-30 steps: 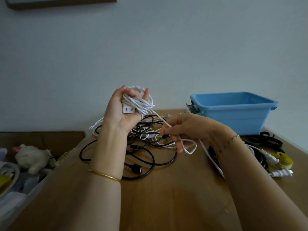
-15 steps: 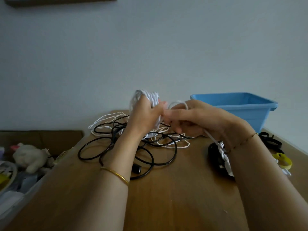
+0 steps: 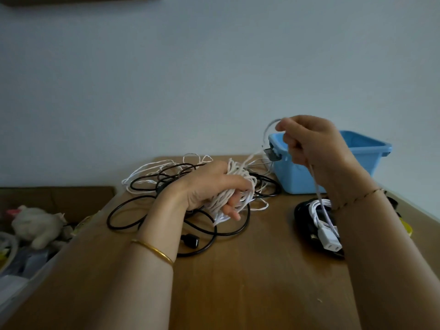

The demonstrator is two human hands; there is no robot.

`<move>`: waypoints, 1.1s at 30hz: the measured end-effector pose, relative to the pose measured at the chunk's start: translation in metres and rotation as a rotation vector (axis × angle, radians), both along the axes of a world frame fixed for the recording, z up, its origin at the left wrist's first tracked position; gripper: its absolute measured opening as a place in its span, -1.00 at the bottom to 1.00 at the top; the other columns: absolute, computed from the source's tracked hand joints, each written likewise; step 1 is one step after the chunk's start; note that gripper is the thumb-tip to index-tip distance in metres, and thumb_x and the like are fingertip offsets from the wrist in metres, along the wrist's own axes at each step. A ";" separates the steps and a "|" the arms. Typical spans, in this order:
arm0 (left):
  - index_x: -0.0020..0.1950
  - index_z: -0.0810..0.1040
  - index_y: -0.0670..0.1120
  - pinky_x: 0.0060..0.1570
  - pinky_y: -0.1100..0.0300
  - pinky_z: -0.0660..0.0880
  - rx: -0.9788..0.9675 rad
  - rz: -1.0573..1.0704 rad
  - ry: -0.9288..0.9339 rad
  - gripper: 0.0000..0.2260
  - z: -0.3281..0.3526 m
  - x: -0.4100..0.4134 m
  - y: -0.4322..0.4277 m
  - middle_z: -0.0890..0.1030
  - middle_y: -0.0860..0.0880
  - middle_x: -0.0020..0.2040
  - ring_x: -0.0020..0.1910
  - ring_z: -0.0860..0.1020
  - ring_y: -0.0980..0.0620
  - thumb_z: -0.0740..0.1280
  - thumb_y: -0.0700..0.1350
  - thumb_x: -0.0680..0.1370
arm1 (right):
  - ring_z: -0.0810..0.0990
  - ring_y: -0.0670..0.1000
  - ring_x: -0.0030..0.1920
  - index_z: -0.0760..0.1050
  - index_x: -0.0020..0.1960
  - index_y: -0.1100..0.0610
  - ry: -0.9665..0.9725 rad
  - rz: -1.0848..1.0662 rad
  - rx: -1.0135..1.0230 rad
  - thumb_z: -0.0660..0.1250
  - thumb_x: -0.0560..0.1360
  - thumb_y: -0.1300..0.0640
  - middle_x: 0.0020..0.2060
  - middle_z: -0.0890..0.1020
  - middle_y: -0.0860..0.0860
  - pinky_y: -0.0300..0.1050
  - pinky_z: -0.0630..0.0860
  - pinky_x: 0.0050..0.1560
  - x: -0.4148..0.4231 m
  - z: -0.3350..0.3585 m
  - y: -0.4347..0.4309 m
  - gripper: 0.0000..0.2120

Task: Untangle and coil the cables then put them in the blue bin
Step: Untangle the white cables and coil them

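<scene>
My left hand [image 3: 212, 186] grips a coiled bundle of white cable [image 3: 235, 186] low over the wooden table [image 3: 250, 282]. My right hand [image 3: 309, 141] is raised in front of the blue bin [image 3: 300, 177] and pinches the free end of that white cable, which loops over its fingers and hangs down to a white plug [image 3: 329, 239]. A tangle of black cable [image 3: 147, 210] and thin white cable [image 3: 147, 170] lies on the table behind and under my left hand. A black plug [image 3: 191, 241] lies near my left wrist.
A coiled black and white cable pile [image 3: 307, 210] sits at the right, below my right forearm. Something yellow [image 3: 407, 226] shows at the right edge. A stuffed white toy [image 3: 35, 225] and clutter lie in a box left of the table.
My left hand dropped with the white bundle toward the table. My right hand rose and moved right, drawing the free white cable end up in front of the bin.
</scene>
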State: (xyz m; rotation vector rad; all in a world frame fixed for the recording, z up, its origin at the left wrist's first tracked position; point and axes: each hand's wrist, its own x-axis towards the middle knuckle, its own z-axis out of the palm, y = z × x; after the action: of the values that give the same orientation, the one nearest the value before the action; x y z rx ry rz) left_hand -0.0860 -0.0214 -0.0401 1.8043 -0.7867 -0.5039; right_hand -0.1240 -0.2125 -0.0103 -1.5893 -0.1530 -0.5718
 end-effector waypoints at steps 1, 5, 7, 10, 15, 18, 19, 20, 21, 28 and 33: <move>-0.36 0.53 -0.13 -0.06 -0.20 0.58 -0.062 -0.053 0.063 -0.69 0.000 0.000 0.001 0.47 -0.06 -0.53 -0.60 0.44 0.08 0.26 -0.23 0.59 | 0.20 -0.13 -0.61 0.50 -0.25 0.18 0.005 -0.070 -0.045 0.24 0.56 0.24 -0.51 0.32 0.01 -0.34 0.12 -0.60 0.002 -0.002 -0.005 -0.78; -0.23 0.53 -0.16 -0.23 0.02 0.63 -0.412 -0.312 0.351 -0.86 0.007 0.005 0.008 0.52 -0.01 -0.48 -0.58 0.49 0.11 0.31 -0.19 0.53 | 0.21 -0.16 -0.67 0.52 -0.31 0.14 0.113 -0.205 -0.232 0.27 0.53 0.23 -0.57 0.33 -0.02 -0.35 0.16 -0.65 0.011 -0.016 -0.008 -0.75; -0.13 0.52 -0.20 -0.09 -0.01 0.62 -0.610 -0.482 0.506 -0.89 0.010 0.010 0.012 0.57 -0.06 -0.42 -0.51 0.56 0.06 0.29 -0.18 0.55 | 0.21 -0.16 -0.67 0.56 -0.31 0.15 0.148 -0.176 -0.324 0.28 0.53 0.21 -0.65 0.32 -0.10 -0.35 0.18 -0.63 0.013 -0.022 -0.001 -0.75; -0.11 0.48 -0.24 0.07 -0.03 0.58 -0.871 -0.441 0.679 -0.86 0.014 0.013 0.015 0.58 -0.12 -0.38 -0.44 0.59 -0.01 0.23 -0.20 0.58 | 0.23 -0.14 -0.64 0.63 -0.23 0.14 0.227 -0.031 -0.539 0.30 0.52 0.15 -0.67 0.32 -0.12 -0.33 0.24 -0.58 0.014 -0.027 0.014 -0.80; -0.29 0.43 -0.16 -0.10 -0.02 0.64 -1.191 0.216 0.627 -0.75 0.017 0.010 0.004 0.49 0.00 -0.52 -0.53 0.53 0.12 0.26 -0.11 0.57 | 0.30 -0.12 -0.60 0.63 -0.18 0.11 0.290 0.226 -0.789 0.31 0.54 0.06 -0.60 0.40 -0.09 -0.31 0.31 -0.53 0.014 -0.028 0.036 -0.80; -0.21 0.42 -0.17 -0.05 -0.04 0.62 -1.260 0.402 0.559 -0.76 0.018 0.014 -0.003 0.51 -0.04 -0.46 -0.48 0.55 0.10 0.27 -0.07 0.60 | 0.33 -0.11 -0.60 0.65 -0.13 0.07 0.367 0.338 -0.941 0.29 0.55 0.05 -0.63 0.41 -0.10 -0.31 0.33 -0.53 0.008 -0.021 0.041 -0.80; -0.20 0.43 -0.17 -0.08 -0.02 0.62 -1.232 0.478 0.491 -0.76 0.017 0.016 -0.004 0.53 -0.05 -0.45 -0.46 0.56 0.08 0.27 -0.07 0.61 | 0.34 -0.05 -0.57 0.63 -0.23 -0.04 0.396 0.384 -0.962 0.29 0.56 0.04 -0.60 0.42 -0.08 -0.24 0.36 -0.49 0.005 -0.019 0.043 -0.77; -0.21 0.44 -0.18 -0.11 0.00 0.63 -1.172 0.565 0.389 -0.75 0.014 0.019 -0.005 0.55 -0.06 -0.44 -0.44 0.58 0.05 0.27 -0.07 0.61 | 0.34 0.01 -0.54 0.59 -0.35 -0.10 0.410 0.411 -0.986 0.28 0.56 0.03 -0.57 0.43 -0.06 -0.19 0.37 -0.46 0.002 -0.015 0.044 -0.68; -0.22 0.46 -0.19 -0.17 0.04 0.63 -1.069 0.647 0.247 -0.74 0.011 0.022 -0.006 0.57 -0.06 -0.45 -0.44 0.59 0.03 0.27 -0.08 0.61 | 0.34 0.04 -0.53 0.57 -0.41 -0.11 0.419 0.422 -1.016 0.28 0.56 0.04 -0.55 0.43 -0.04 -0.16 0.38 -0.43 -0.001 -0.012 0.044 -0.63; -0.22 0.54 -0.23 -0.29 0.07 0.60 -0.287 0.529 -0.436 -0.72 -0.002 0.015 -0.005 0.63 -0.11 -0.39 -0.42 0.62 -0.02 0.26 -0.09 0.61 | 0.34 -0.09 -0.45 0.61 -0.17 0.26 0.138 0.123 -0.956 0.36 0.48 0.07 -0.44 0.48 0.13 -0.24 0.29 -0.42 -0.019 0.015 0.030 -0.76; -0.18 0.49 -0.18 -0.02 -0.18 0.59 -0.236 0.247 -0.072 -0.47 0.004 0.000 -0.010 0.57 -0.12 -0.42 -0.40 0.60 -0.12 0.13 0.31 0.45 | 0.56 -0.06 -0.28 0.63 -0.17 0.14 -0.063 -0.054 -0.735 0.41 0.45 0.20 -0.29 0.63 -0.03 -0.16 0.50 -0.17 -0.011 0.010 0.027 -0.96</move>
State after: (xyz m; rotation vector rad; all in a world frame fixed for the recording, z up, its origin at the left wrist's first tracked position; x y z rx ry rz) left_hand -0.0862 -0.0310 -0.0366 1.6764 -0.6324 -0.1773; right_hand -0.1351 -0.1858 -0.0002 -2.2913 -0.4033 -0.6472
